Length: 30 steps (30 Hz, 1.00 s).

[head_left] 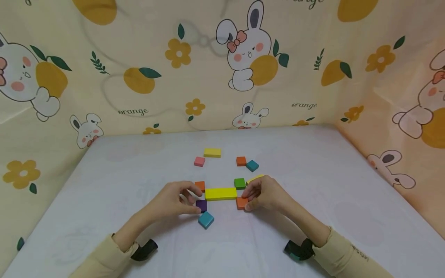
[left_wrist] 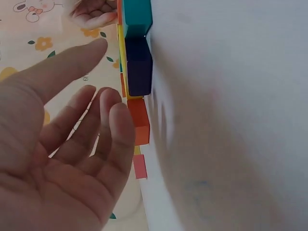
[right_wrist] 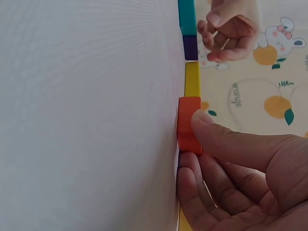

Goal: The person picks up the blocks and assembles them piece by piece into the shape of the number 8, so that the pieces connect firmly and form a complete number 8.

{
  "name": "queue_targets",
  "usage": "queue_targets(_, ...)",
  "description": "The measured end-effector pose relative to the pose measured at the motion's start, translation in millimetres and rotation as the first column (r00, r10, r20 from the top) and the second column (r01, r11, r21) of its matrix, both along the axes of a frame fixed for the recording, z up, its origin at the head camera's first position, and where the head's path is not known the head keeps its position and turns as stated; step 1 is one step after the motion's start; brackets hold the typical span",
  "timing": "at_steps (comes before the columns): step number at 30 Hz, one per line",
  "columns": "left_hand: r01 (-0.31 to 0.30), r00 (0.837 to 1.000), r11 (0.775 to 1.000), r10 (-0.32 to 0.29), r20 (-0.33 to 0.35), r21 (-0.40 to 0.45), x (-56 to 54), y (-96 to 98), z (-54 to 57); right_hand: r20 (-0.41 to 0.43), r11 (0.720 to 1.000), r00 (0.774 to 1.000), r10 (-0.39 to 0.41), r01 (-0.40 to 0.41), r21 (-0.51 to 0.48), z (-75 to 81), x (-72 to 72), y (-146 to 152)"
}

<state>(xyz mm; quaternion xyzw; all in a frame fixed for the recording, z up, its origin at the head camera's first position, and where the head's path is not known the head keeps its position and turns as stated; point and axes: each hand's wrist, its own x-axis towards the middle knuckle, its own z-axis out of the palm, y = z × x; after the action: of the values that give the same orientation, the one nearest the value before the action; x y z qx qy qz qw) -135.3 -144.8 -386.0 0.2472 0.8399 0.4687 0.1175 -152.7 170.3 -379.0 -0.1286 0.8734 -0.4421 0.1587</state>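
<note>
A long yellow block [head_left: 221, 194] lies across the middle of the white table. At its right front corner, my right hand [head_left: 265, 195] pinches an orange block [right_wrist: 189, 125], with the thumb on one face. My left hand [head_left: 174, 199] is at the left end, fingers loosely bent and nothing held. Its thumb tip comes close to a purple block [head_left: 201, 205], while its fingertips are near another orange block [head_left: 199, 185]. A teal block [head_left: 206, 220] sits turned at an angle in front of the purple one. Behind the right end stands a green block [head_left: 240, 183].
Partly hidden behind my right hand is another yellow block [head_left: 255, 177]. Farther back lie a short yellow block [head_left: 212, 153], a pink block [head_left: 199, 161], an orange block [head_left: 241, 161] and a teal block [head_left: 252, 166]. A printed cloth [head_left: 208, 85] rises behind the table.
</note>
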Motion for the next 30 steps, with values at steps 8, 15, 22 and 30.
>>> queue_targets(8,-0.016,1.000,0.998,0.018,0.025,-0.053,0.5,-0.5,-5.6,-0.021,1.000,1.000,0.009,-0.009,0.011,-0.8,1.5,-1.7)
queue_targets(15,-0.013,0.998,0.997,0.017,0.053,-0.076,-2.1,-0.8,-6.1,-0.037,1.000,0.999,0.025,-0.025,0.008,0.3,2.2,0.5)
queue_targets(22,-0.015,0.999,0.996,0.020,0.049,-0.092,-4.2,0.3,-7.4,-0.045,0.999,0.998,0.033,-0.032,0.017,1.6,3.0,0.4)
queue_targets(30,-0.024,0.998,0.993,0.030,0.050,-0.114,-3.2,-0.7,-8.9,-0.053,0.998,0.997,0.053,-0.052,0.024,-0.6,3.5,-1.2)
